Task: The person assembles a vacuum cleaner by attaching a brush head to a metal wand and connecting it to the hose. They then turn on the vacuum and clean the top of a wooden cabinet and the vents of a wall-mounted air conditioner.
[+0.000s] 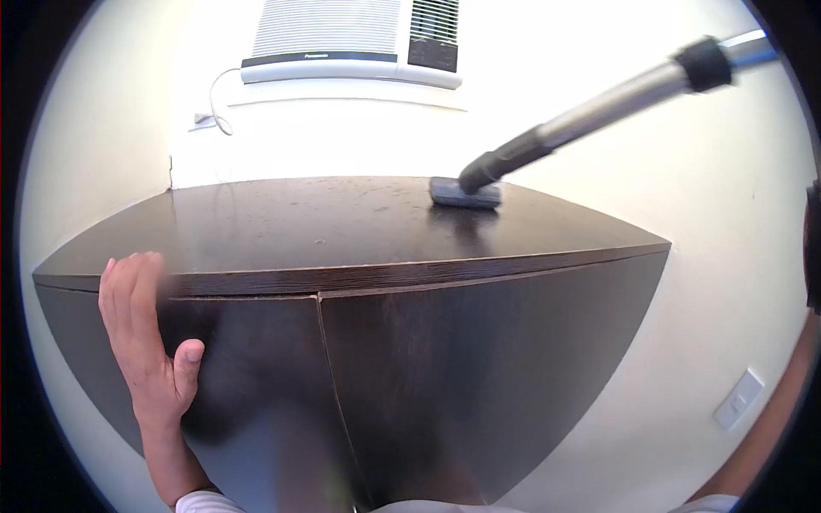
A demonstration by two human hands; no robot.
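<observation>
My left hand (143,338) is at the left part of the dark brown cabinet (479,376), fingers extended up to its top edge and thumb apart. It is open and holds nothing. On the cabinet's top surface (342,231), toward the back right, sits the grey head of a vacuum cleaner (464,193). Its metal wand (611,104) slants up to the right and out of view. My right forearm (774,419) shows at the right edge, with a dark band (813,248) above it. My right hand itself is out of view, so its hold is hidden.
A window air conditioner (342,64) is set in the white wall behind the cabinet, its cord (214,98) hanging at the left. Small specks lie on the cabinet top. A wall switch plate (739,399) is at the lower right. Walls stand on both sides.
</observation>
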